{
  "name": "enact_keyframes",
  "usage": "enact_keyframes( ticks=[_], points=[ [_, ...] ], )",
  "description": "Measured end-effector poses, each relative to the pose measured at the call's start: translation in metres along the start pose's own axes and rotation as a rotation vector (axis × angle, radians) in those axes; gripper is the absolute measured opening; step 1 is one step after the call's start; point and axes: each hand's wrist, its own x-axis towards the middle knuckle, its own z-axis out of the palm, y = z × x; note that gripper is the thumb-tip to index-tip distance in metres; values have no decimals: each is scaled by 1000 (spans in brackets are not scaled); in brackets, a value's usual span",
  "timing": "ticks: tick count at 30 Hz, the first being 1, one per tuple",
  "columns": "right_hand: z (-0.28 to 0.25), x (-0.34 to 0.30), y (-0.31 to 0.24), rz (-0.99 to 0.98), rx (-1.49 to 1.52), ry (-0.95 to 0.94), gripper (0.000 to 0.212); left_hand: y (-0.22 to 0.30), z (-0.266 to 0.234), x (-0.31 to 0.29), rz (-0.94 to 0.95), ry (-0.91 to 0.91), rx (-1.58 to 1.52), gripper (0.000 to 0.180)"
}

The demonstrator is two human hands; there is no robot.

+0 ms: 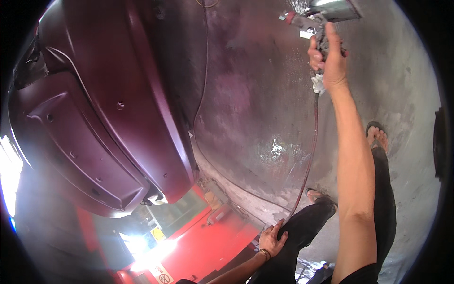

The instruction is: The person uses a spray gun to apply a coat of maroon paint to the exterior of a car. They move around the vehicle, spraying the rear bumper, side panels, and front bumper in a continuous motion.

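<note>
My right hand grips a spray gun at the upper right, its fingers closed round the handle. The gun has a shiny metal cup and a red-tipped nozzle end pointing left. Some white wrapping sits where the air hose meets the handle. That hose runs down to near my left hand, which lies by my black-trousered leg with its fingers apart. Whether the fingers touch the hose, I cannot tell. Left of the gun, apart from it, stands a dark maroon car body with a satin-looking surface.
Beyond the car body, at the lower left, is a red painted structure with bright light reflecting off it. A thin second hose crosses the stained concrete floor. Wet, shiny patches mark the floor near my sandalled feet.
</note>
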Motion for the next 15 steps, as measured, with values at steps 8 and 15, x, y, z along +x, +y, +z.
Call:
enact_keyframes(
  ticks=[8, 15],
  points=[
    [23, -38, 95, 216, -148, -147, 58, -19, 10, -3, -22, 10, -21, 57],
    [33, -93, 156, 289, -293, -224, 59, -47, 20, -5, -30, 29, -40, 56]
  ],
)
